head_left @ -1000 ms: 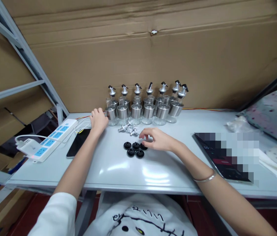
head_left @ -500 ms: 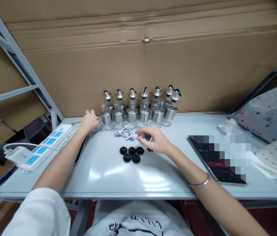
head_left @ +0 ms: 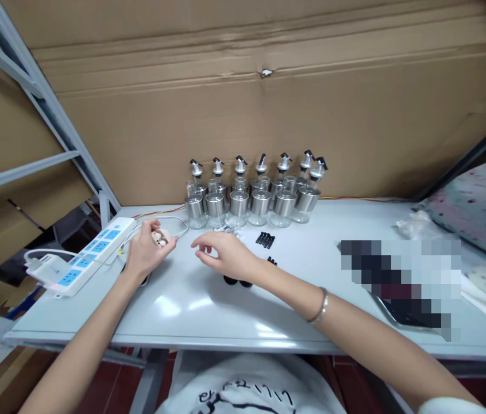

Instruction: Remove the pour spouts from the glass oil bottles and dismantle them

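My left hand [head_left: 146,250] is closed around a small pale open case [head_left: 163,237], which looks like an earbud case with cream-coloured pieces inside. My right hand [head_left: 224,253] hovers to the right of it, fingers and thumb apart, holding nothing. Under my right hand and wrist, black round caps [head_left: 246,283] show only in part. Silver-grey plastic parts [head_left: 226,230] lie just behind that hand, partly hidden. Small black levers [head_left: 265,240] lie in a row to its right. Along the back stand several glass bottles [head_left: 261,204] with steel bands; the rear ones carry pourer tops [head_left: 240,165].
On the left lie a white power strip [head_left: 90,253] with a plugged-in charger [head_left: 49,270] and a white cable. A partly blurred phone or tablet [head_left: 398,310] lies on the right beside patterned fabric [head_left: 475,201]. Cardboard [head_left: 208,121] closes off the back.
My left hand has come nearer and now holds the open case in view. My right hand has moved left, away from the black levers. The camera view has shifted slightly.
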Tool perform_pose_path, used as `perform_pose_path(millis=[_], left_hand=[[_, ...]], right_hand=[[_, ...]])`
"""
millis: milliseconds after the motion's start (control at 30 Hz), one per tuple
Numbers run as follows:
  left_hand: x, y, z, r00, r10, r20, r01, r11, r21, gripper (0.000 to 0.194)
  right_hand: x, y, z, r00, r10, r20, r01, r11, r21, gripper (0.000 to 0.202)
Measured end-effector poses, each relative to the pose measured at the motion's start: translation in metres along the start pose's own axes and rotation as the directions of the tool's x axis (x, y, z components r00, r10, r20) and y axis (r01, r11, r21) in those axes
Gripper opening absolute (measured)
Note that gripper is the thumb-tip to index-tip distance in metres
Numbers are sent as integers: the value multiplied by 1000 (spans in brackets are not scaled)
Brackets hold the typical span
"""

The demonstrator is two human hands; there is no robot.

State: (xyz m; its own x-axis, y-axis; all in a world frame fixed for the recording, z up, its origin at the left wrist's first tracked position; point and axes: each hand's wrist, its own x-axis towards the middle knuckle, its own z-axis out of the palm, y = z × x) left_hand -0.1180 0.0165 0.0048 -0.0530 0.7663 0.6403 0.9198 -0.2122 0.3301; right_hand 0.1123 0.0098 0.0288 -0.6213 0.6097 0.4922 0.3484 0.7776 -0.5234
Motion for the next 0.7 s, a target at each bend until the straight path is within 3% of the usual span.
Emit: perform_pose_path(millis=[233,433,533,700], left_hand=[[-9,-6,8,999,1,55,1,1000,-30,52],[-9,-5,10,987,158,31,-152,978,-143,43],[-8,-2,8,975,196,105,-170,962,-215,38],[-5,1,7,959,146,243,-73,955,-286,28]], right_hand=[[33,-1,39,999,-35,36,40,988,-146,23],[41,0,51,999,7,37,0,983,-185,17],[44,4,53,999,29,16,-26,986,-162,12],[46,11,59,993,118,-20,-118,992,-35,9]])
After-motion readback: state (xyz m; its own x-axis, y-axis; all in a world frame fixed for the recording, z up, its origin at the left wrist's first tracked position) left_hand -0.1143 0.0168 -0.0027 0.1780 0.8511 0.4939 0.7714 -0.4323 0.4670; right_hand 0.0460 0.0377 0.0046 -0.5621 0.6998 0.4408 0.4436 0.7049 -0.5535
